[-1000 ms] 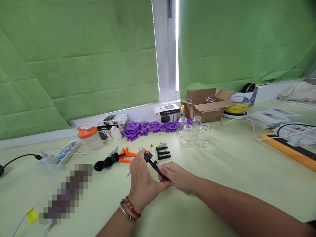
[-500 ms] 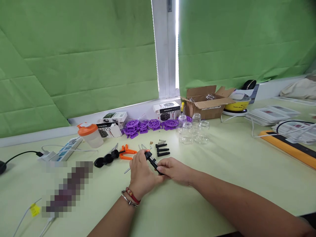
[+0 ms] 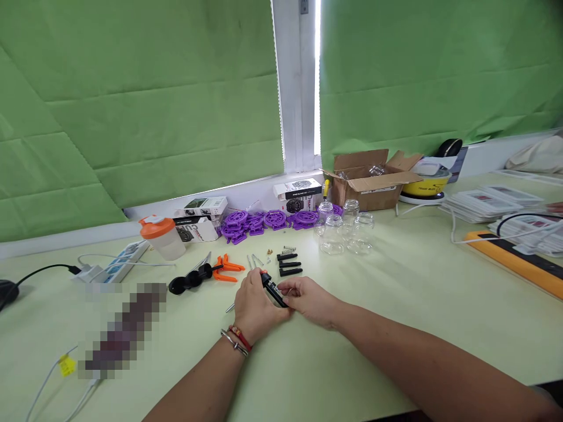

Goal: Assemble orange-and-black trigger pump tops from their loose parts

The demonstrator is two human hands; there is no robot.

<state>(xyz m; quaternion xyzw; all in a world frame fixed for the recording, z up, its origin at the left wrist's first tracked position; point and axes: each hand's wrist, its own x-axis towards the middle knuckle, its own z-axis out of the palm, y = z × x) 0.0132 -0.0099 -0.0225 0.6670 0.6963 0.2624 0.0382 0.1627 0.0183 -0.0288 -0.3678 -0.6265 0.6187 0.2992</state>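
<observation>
A slim black part (image 3: 273, 289) slants between my two hands above the table. My left hand (image 3: 256, 308) is wrapped round its upper left side. The fingers of my right hand (image 3: 308, 300) pinch its lower right end, where the fingertips partly hide it. Just beyond the hands lie several black pieces (image 3: 290, 272), small springs (image 3: 288, 250) and tiny brass-coloured bits (image 3: 269, 252). A metal rod (image 3: 230, 308) shows partly beside my left hand. Orange clamp-like parts (image 3: 227, 267) rest to the left, next to black round parts (image 3: 192, 282).
Purple plastic parts (image 3: 275, 219) and printed boxes (image 3: 201, 229) line the back. Glass jars (image 3: 333, 235) stand before a cardboard box (image 3: 368, 193). On the left are an orange-lidded bottle (image 3: 165, 239) and a power strip (image 3: 126, 262). A hand (image 3: 555, 207) shows at the right edge.
My right fingers have shifted upward along the black part, with the fingertips more spread. The view has moved slightly. A hand now shows more at the right edge.
</observation>
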